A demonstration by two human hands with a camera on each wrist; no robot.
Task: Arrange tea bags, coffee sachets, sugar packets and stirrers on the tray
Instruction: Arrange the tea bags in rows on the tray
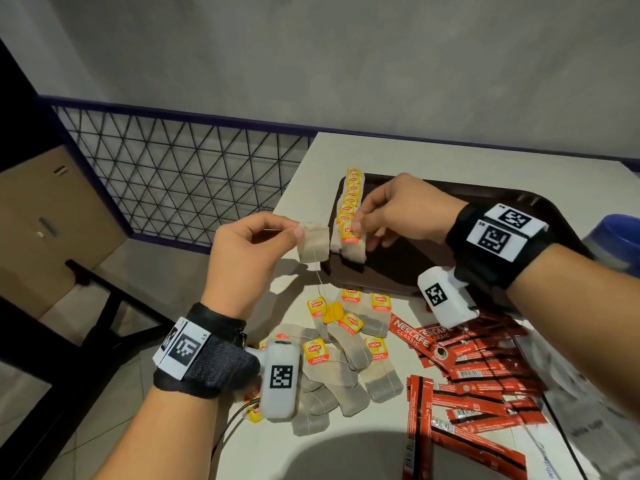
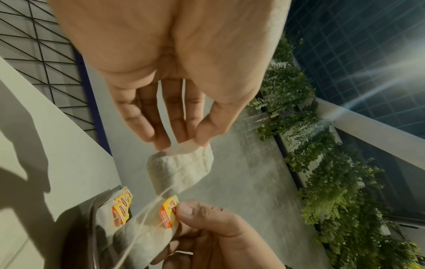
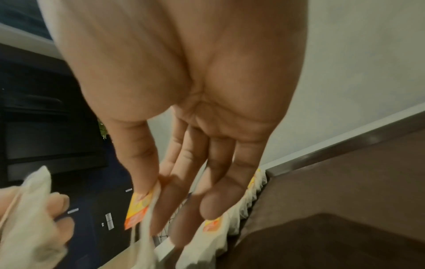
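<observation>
The left hand [image 1: 249, 251] pinches the top edge of a Lipton tea bag [image 1: 313, 245] between thumb and fingertips, so the bag hangs below the pinch, in the air off the tray's left edge. Its string [image 1: 320, 285] trails down from the bag toward the yellow tag [image 1: 333, 312], which lies in the loose pile of tea bags [image 1: 346, 368] on the table [image 1: 301, 168] below the grip. I judge the string may snag its neighbours there, so the hand should lift slowly until the tag hangs free.

To the right of that grip, the right hand [image 1: 398, 211] pinches a second tea bag's tag [image 1: 348, 232] between thumb and forefinger; its bag [image 1: 353, 252] hangs under the pinch, at the near end of the row of tea bags [image 1: 351, 199] along the left side of the brown tray [image 1: 408, 268]. The step in hand looks like laying this one down to extend the row. To do it well, lower the bag flat first, overlapping the one beyond it, lay the tag on top face up, then let go. The left bag can follow.

Right of both grips, the Nescafé coffee sachets [image 1: 478, 368] lie heaped on the table, not yet on the tray.
</observation>
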